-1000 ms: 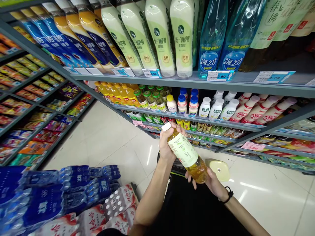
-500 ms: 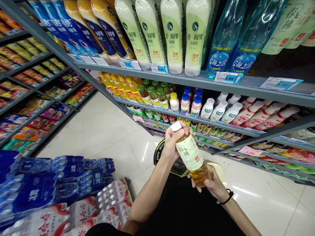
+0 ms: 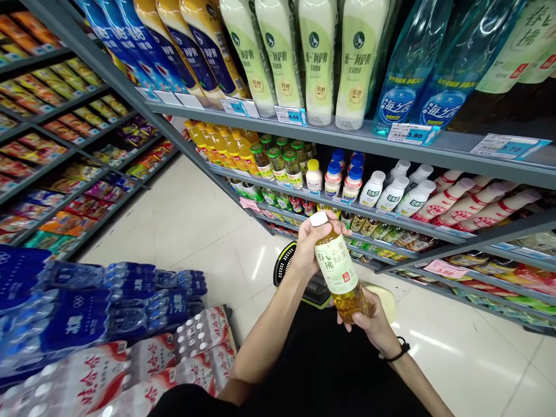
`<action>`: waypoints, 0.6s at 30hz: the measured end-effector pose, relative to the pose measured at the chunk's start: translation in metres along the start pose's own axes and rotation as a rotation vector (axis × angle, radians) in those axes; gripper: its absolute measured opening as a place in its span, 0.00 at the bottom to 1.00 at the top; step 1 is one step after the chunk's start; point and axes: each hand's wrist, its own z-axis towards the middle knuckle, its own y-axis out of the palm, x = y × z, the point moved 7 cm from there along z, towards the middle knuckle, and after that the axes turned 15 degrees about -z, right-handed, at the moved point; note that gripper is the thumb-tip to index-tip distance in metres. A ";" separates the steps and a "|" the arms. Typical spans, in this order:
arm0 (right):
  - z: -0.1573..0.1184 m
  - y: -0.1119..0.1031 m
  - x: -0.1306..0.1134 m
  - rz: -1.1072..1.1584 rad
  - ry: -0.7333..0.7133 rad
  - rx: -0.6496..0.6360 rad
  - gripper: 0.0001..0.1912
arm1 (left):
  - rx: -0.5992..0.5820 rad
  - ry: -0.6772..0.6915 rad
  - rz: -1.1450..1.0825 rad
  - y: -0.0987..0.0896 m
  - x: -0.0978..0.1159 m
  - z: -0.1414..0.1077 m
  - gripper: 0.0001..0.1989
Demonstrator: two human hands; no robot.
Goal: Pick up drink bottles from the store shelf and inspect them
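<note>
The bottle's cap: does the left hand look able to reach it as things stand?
Probably yes: the left hand holds the bottle just below the cap, and nothing seems to cover the cap's top.

Pale-green bottles (image 3: 319, 69) beside teal bottles (image 3: 402, 75) on shelf (image 3: 347, 137).

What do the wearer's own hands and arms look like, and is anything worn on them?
The left hand and right hand are ungloved. The right forearm, uncovered, has a thin black band at the wrist; the left forearm, also uncovered, shows none. A black sleeve appears at the bottom edge.
</note>
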 end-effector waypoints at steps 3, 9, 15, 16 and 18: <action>-0.001 -0.001 -0.002 -0.009 0.005 0.008 0.25 | 0.012 -0.015 -0.015 -0.002 -0.004 0.001 0.13; -0.007 -0.013 -0.006 -0.291 -0.102 0.164 0.24 | -0.023 -0.025 -0.034 0.000 -0.005 0.004 0.13; -0.020 -0.016 -0.058 -1.215 -0.589 0.647 0.44 | 0.054 -0.077 -0.050 -0.004 -0.011 0.006 0.11; -0.020 -0.012 -0.063 -1.314 -0.636 0.660 0.46 | 0.066 -0.078 -0.071 -0.004 -0.011 0.007 0.11; -0.018 -0.009 -0.068 -1.435 -0.669 0.671 0.48 | 0.072 -0.070 -0.108 -0.003 -0.010 0.008 0.09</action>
